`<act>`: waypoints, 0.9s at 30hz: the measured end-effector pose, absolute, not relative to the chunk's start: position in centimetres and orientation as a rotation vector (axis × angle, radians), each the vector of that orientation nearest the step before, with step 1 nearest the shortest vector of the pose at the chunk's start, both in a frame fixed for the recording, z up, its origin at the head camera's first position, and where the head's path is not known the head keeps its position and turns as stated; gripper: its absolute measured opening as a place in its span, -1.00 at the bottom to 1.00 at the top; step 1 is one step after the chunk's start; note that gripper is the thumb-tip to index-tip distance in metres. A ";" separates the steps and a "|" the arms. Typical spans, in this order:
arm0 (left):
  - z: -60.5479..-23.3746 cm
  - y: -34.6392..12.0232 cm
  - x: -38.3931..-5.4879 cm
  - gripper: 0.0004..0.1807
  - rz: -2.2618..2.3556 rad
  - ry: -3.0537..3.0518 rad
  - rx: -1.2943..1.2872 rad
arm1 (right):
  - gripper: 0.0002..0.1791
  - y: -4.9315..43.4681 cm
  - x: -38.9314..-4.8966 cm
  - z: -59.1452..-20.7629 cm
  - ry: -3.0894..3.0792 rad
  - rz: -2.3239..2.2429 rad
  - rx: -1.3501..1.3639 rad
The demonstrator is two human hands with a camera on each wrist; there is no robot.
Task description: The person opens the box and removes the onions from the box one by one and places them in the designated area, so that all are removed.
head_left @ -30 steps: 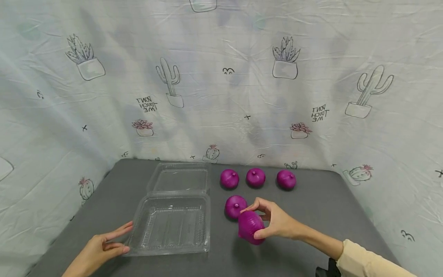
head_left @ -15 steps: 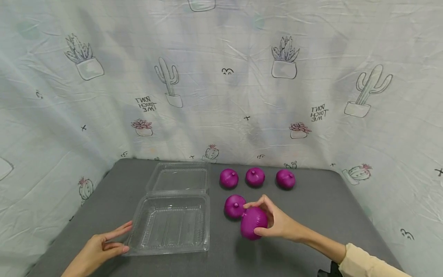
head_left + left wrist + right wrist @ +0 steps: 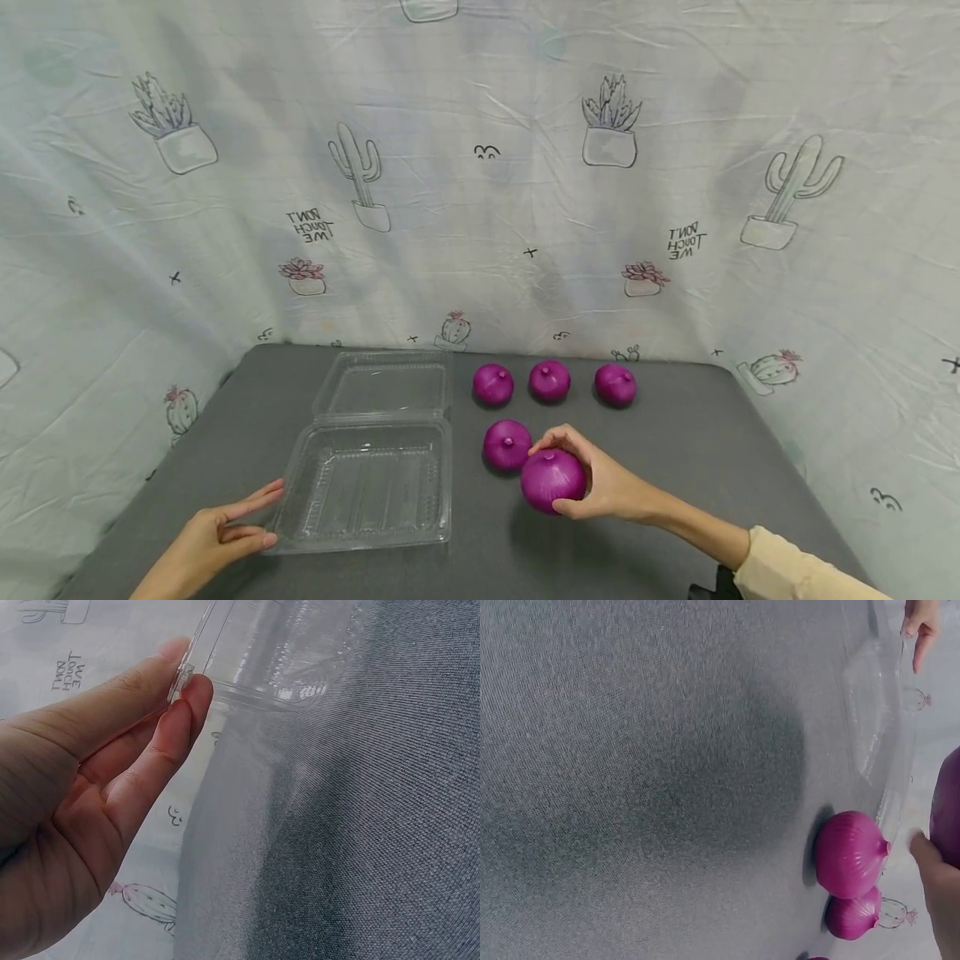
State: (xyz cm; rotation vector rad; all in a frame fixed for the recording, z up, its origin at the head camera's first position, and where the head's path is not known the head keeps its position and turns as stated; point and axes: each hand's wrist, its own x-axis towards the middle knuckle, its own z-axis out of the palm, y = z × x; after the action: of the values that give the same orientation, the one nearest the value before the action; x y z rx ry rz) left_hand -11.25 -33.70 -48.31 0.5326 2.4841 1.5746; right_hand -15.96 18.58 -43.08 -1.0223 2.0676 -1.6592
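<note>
My right hand grips a purple onion and holds it above the grey table, its stem end turned up and its shadow below. In the right wrist view only part of this held onion shows at the right edge. At the left, my left hand pinches the rim of a clear plastic clamshell container; the left wrist view has the thumb and fingertips on either side of that rim. The container lies with its lid folded back. Another onion sits just left of the held one.
Toward the back of the table stand three more purple onions in a row: a left one, a middle one and a right one. A cactus-printed cloth hangs behind and along both sides.
My right hand has turned the held onion, so its stem end swings from lower left to the top. The left hand stays on the container's rim.
</note>
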 end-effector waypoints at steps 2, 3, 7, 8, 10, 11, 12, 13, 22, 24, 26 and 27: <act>-48.2 -33.7 -11.2 -0.40 1.573 2.488 0.533 | -0.39 18.6 -16.0 -43.2 2.100 -1.633 -1.045; -48.2 -33.7 -11.2 -0.40 1.571 2.489 0.533 | -0.39 18.6 -16.1 -43.2 2.112 -1.627 -1.058; -48.3 -33.6 -11.3 -0.41 1.569 2.489 0.525 | -0.45 18.9 -16.2 -43.5 2.090 -1.648 -1.081; -48.3 -33.6 -11.3 -0.41 1.562 2.495 0.516 | -0.46 19.0 -16.2 -43.5 2.088 -1.650 -1.084; -48.2 -33.6 -11.3 -0.41 1.550 2.509 0.504 | -0.48 19.2 -16.2 -43.6 2.075 -1.661 -1.073; -48.2 -33.6 -11.2 -0.40 1.539 2.515 0.493 | -0.48 19.2 -16.2 -43.6 2.074 -1.667 -1.063; -48.1 -33.6 -11.3 -0.39 1.529 2.524 0.488 | -0.49 19.3 -16.3 -43.6 2.075 -1.672 -1.065; -48.2 -33.5 -11.3 -0.38 1.525 2.526 0.481 | -0.48 19.3 -16.3 -43.7 2.081 -1.679 -1.061; -48.3 -33.6 -11.3 -0.41 1.535 2.540 0.474 | -0.51 19.8 -15.7 -43.8 2.206 -1.721 -1.077; -48.3 -33.5 -11.3 -0.42 1.531 2.540 0.467 | -0.50 20.0 -15.5 -43.8 2.222 -1.712 -1.073; -48.3 -33.5 -11.4 -0.41 1.527 2.532 0.483 | -0.50 20.2 -15.1 -43.8 2.227 -1.706 -1.092; -48.3 -33.5 -11.4 -0.41 1.529 2.528 0.489 | -0.50 20.4 -14.8 -43.8 2.222 -1.707 -1.098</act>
State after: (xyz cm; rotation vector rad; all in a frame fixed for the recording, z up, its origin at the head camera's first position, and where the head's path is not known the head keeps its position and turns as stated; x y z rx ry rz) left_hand -11.39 -33.51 -48.27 0.4887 2.5276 1.5286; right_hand -14.84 20.39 -43.83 -1.0975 2.2222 -1.7071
